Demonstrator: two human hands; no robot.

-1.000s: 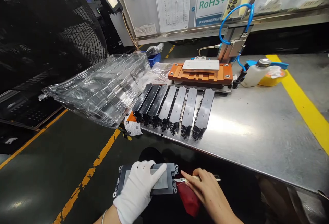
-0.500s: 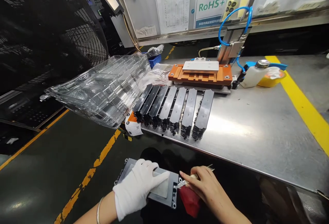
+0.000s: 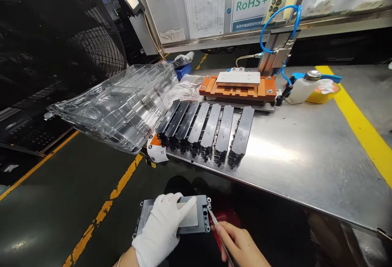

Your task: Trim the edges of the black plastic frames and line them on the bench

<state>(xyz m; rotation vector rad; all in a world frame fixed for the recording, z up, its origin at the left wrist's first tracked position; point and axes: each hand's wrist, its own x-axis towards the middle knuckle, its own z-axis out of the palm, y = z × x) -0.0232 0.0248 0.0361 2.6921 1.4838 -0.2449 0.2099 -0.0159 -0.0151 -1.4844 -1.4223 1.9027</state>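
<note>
Gripping the rectangular dark-grey plastic part (image 3: 201,214) from above, our white-gloved left hand (image 3: 159,226) is partly closed, fingers curled at its far long edge, thumb laid across the top. The part lies directly under that hand, below the steel tabletop's (image 3: 294,173) near edge, its long axis running roughly left to right. Our bare right hand (image 3: 241,244) sits just off its right short end, fingers closed around a slim metal-bladed tool (image 3: 213,219) that slants up-left to that end (whether the tip touches, we can't tell). The left hand is nearer.
</note>
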